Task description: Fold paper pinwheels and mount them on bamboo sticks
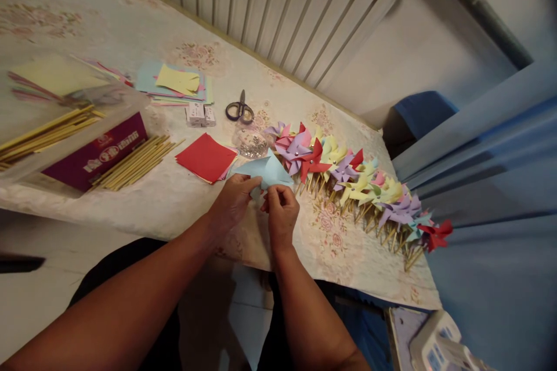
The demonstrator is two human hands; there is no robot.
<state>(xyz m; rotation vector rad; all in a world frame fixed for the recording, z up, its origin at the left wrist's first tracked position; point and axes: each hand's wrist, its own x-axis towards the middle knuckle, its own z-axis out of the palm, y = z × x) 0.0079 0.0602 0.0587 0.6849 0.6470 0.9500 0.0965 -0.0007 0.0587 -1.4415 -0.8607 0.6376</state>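
Observation:
Between my two hands is a light blue sheet of paper [266,170], partly folded, with one corner pointing up. My left hand [235,200] pinches its left side, thumb on top. My right hand [282,208] has its fingers bent and closed on the paper's lower right edge. Whether a small pin is also between those fingertips I cannot make out. Just beyond the paper lies a clear bag of small metal pins [251,144]. To the left rests a stack of square paper with a red sheet [206,157] on top.
Finished paper pinwheels [343,171] on sticks lie in a long row at right. Scissors [239,109], small white boxes [200,115] and coloured paper [174,82] are farther back. At left, wooden sticks [134,163] lie beside a clear plastic box [93,153]. A radiator [261,11] borders the table.

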